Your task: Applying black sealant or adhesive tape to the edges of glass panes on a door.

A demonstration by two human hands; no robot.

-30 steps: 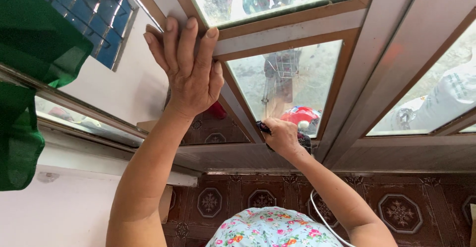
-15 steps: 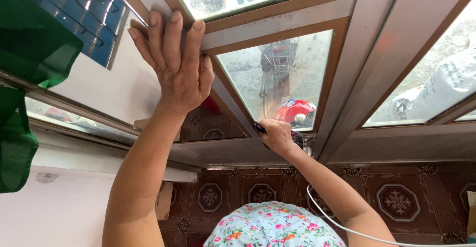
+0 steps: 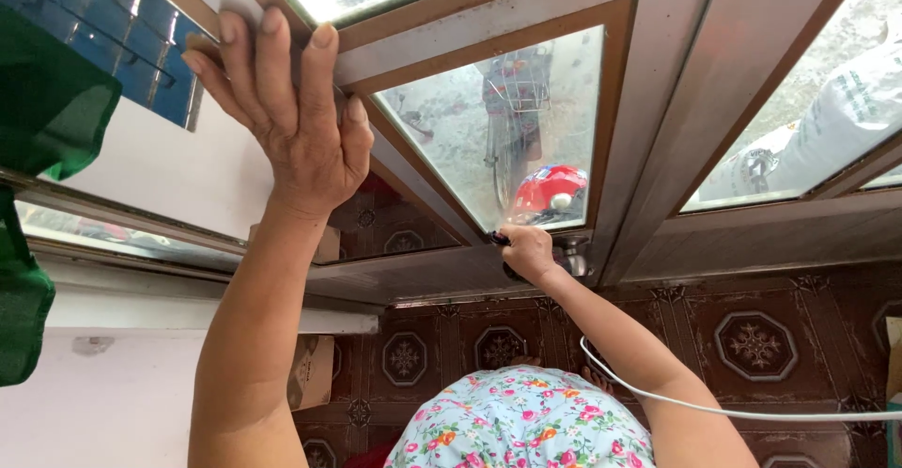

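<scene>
left hand [image 3: 287,125] lies flat, fingers spread, on the door frame [image 3: 489,17]. right hand [image 3: 528,252] is closed round the dark handle [image 3: 498,239] low on the glass door [image 3: 512,130]. white cable [image 3: 733,412] crosses the forearm; green cloth [image 3: 42,101] hangs left.
</scene>
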